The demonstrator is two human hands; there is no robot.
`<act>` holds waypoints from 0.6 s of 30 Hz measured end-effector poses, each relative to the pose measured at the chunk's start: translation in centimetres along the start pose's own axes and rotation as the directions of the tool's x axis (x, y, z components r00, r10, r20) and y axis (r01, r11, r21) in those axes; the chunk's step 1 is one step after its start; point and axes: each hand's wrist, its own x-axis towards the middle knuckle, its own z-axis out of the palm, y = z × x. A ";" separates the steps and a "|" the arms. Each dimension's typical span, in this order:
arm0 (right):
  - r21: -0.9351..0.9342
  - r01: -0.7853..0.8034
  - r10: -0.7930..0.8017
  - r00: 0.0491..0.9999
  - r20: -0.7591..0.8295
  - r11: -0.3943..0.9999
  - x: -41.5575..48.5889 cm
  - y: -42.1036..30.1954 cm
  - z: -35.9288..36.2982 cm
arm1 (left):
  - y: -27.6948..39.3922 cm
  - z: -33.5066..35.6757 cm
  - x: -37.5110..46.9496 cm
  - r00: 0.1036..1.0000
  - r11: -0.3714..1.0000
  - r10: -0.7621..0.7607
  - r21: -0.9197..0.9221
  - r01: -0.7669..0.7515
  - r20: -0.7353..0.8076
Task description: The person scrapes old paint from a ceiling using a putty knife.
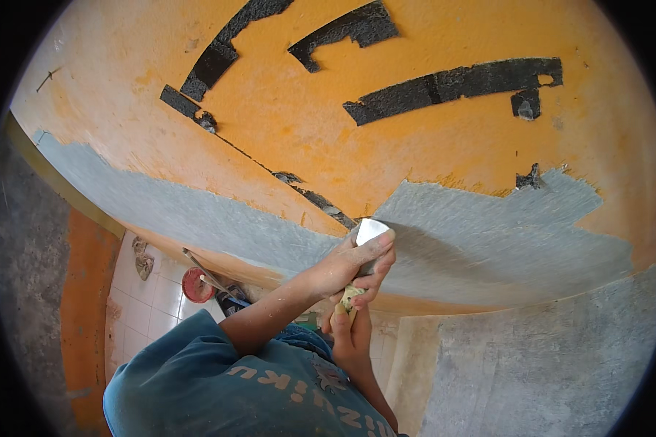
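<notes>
My left hand point(341, 267) is wrapped around the blade end of a scraper point(370, 230), its thumb lying along the shiny metal. Lower down, my right hand point(350, 333) grips the pale, worn handle point(352, 296). The blade is close to an orange painted wall point(284, 120), at the border of a scraped grey patch point(470, 235); whether its edge touches is hard to tell. A dark, peeling line point(317, 199) runs down the paint to the blade. Ragged black strips point(454, 87) stick to the wall higher up. Dust marks my left forearm.
Below left, a red bucket point(198, 285) stands on white floor tiles point(147, 317), with a stick point(210, 277) leaning across it. A crumpled rag point(143, 259) lies nearby. A nail point(46, 81) juts from the wall at upper left. Another grey wall point(525, 360) adjoins at lower right.
</notes>
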 end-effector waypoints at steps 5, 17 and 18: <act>-0.013 -0.011 0.011 1.000 -0.021 1.000 0.5 -1.5 1.1 | 0.7 0.6 0.0 1.000 0.997 -0.011 -0.078 0.013 0.025; -0.014 -0.017 0.016 0.998 -0.063 1.000 -0.4 -1.2 1.3 | 0.2 0.6 0.0 0.998 0.985 0.033 -0.171 -0.024 0.052; -0.033 -0.048 0.045 0.996 -0.076 0.998 -0.1 -1.0 1.5 | -0.4 0.3 0.1 0.999 0.994 0.047 -0.104 -0.045 0.018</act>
